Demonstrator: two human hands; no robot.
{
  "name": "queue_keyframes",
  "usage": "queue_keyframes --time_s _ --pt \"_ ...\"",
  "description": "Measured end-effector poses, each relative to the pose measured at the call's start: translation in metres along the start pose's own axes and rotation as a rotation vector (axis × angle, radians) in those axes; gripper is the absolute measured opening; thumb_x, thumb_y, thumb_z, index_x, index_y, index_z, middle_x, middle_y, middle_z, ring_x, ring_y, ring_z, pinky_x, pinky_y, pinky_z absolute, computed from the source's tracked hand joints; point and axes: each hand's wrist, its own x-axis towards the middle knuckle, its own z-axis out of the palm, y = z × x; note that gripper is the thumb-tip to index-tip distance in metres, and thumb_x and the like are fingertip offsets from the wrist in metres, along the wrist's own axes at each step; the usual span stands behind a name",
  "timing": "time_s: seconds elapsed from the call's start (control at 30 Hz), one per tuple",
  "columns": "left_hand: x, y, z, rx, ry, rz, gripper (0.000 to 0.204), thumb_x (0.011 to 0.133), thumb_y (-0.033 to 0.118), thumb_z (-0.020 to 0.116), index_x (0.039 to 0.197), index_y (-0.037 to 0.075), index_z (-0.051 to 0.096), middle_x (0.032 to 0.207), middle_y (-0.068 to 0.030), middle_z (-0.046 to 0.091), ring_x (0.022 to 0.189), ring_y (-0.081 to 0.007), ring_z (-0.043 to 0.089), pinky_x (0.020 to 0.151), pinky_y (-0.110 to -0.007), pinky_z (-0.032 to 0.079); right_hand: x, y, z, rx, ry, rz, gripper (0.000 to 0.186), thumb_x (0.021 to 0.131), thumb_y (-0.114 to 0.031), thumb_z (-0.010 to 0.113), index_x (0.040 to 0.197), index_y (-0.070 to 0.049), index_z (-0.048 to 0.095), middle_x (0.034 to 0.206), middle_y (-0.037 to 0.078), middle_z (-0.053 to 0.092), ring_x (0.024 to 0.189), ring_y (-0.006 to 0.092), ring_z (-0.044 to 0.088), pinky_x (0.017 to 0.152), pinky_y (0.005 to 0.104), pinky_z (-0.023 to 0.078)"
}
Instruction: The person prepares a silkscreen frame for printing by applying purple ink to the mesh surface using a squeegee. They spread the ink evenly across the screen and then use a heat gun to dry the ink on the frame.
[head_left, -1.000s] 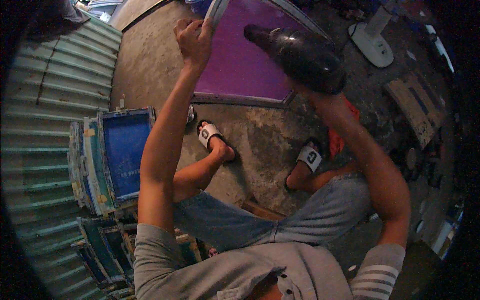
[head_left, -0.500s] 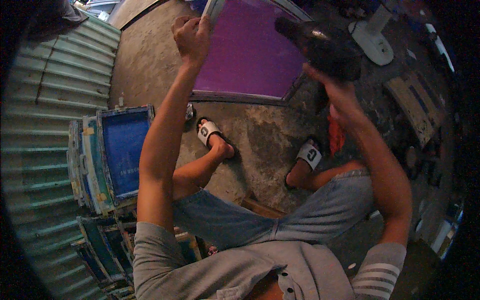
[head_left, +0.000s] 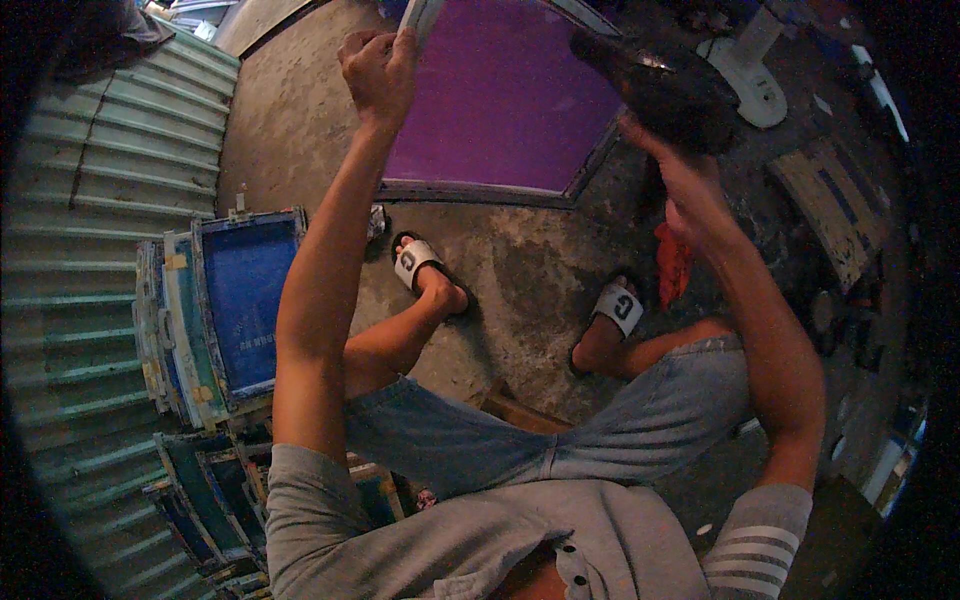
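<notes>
A screen-printing frame (head_left: 500, 100) with a purple mesh and pale edges stands tilted in front of me. My left hand (head_left: 378, 78) is closed round its upper left edge. On the other side, my right hand (head_left: 685, 185) grips a dark hair dryer (head_left: 670, 90), whose narrow end points left at the mesh from beside the frame's right edge. The dryer's handle is mostly hidden in the hand and the dim light. Below that hand hangs a red cloth or scrap (head_left: 673, 265).
Several stacked frames, one with blue mesh (head_left: 245, 300), lean at my left beside a corrugated metal wall (head_left: 110, 300). A white fan base (head_left: 755, 95) stands at the far right, near a slatted panel (head_left: 830, 215). My sandalled feet rest on the concrete floor (head_left: 510, 260).
The hair dryer and my right hand have moved slightly right. My left hand, still on the frame, has shifted a little left.
</notes>
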Motion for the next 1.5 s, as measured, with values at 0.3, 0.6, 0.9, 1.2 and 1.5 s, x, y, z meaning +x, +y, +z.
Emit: queue_keyframes --time_s 0.3,0.6,0.9,1.2,1.5 --pt "0.002 -0.009 0.000 0.011 -0.014 -0.001 0.031 0.084 0.029 0.069 0.086 -0.001 0.074 0.098 -0.0173 0.062 0.102 -0.0326 0.054 0.088 -0.042 0.045 0.005 0.003 -0.003 -0.103 -0.047 -0.066 0.058 0.077 -0.021 0.081 0.128 -0.007 0.057 0.124 0.006 0.061 0.113 0.0233 0.056 0.097 0.0386 0.046" --pt "0.006 -0.007 0.001 -0.055 -0.014 -0.018 0.029 0.083 0.028 0.068 0.087 0.000 0.075 0.098 -0.0173 0.062 0.102 -0.0323 0.055 0.088 -0.042 0.045 0.009 0.015 0.007 -0.234 -0.145 -0.283 0.054 0.076 -0.022 0.084 0.122 -0.007 0.061 0.122 0.005 0.062 0.115 0.0209 0.055 0.098 0.0363 0.044" --pt "0.006 -0.007 0.006 0.026 0.037 0.023 0.028 0.083 0.027 0.070 0.087 -0.001 0.074 0.095 -0.0194 0.066 0.093 -0.0320 0.063 0.082 -0.039 0.049 0.009 0.026 -0.002 -0.202 -0.142 -0.070 0.055 0.075 -0.017 0.082 0.125 -0.008 0.059 0.118 0.004 0.060 0.108 0.0200 0.053 0.094 0.0367 0.044" --pt "0.007 -0.012 0.002 -0.015 -0.005 -0.046 0.029 0.082 0.029 0.070 0.086 0.001 0.075 0.099 -0.0179 0.065 0.100 -0.0326 0.057 0.087 -0.041 0.046 0.008 0.027 -0.010 -0.107 -0.137 -0.042 0.058 0.075 -0.019 0.082 0.126 -0.007 0.056 0.122 0.005 0.058 0.109 0.0215 0.055 0.096 0.0392 0.044" --pt "0.005 -0.010 -0.002 -0.033 -0.012 -0.079 0.029 0.081 0.030 0.071 0.085 0.002 0.075 0.099 -0.0165 0.064 0.103 -0.0324 0.055 0.088 -0.042 0.046 0.001 0.006 -0.003 -0.139 -0.036 -0.095 0.060 0.074 -0.025 0.084 0.126 -0.009 0.058 0.126 0.005 0.058 0.115 0.0211 0.052 0.104 0.0387 0.036"
